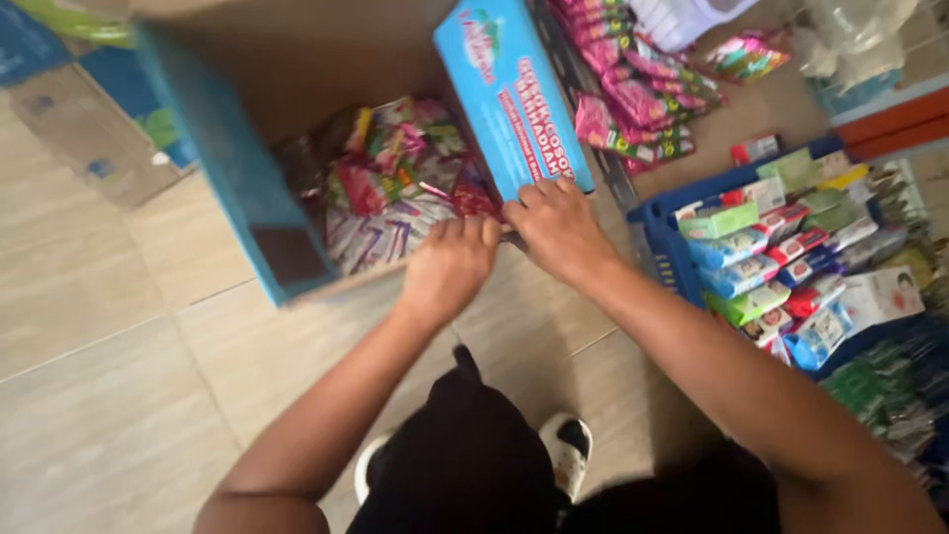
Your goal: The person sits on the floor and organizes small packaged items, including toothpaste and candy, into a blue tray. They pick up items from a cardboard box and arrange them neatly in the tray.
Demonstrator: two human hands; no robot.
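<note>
Black-clothed knee (465, 455) sits lowest in frame, a white sandal (571, 447) just behind it on the beige tile floor (109, 396). Both bare arms reach forward to an open cardboard box (247, 188) with blue outer sides. Left hand (450, 265) is curled, fingers bent over the box's near edge, touching it; can't tell if anything is pinched inside the fist. Right hand (559, 227) lies just beside the left, fingers curved down onto the lower end of the blue box flap (509, 94), gripping its edge. Flap stands tilted up to the right of the opening. Inside the box: a jumble of colourful small sachets (395, 188), pink, green, purple. To the right, a blue plastic basket (662, 232) packed with small boxed goods, near the right forearm. Further back, pink packets (638, 89) are spread on the floor, well apart from the hands.
</note>
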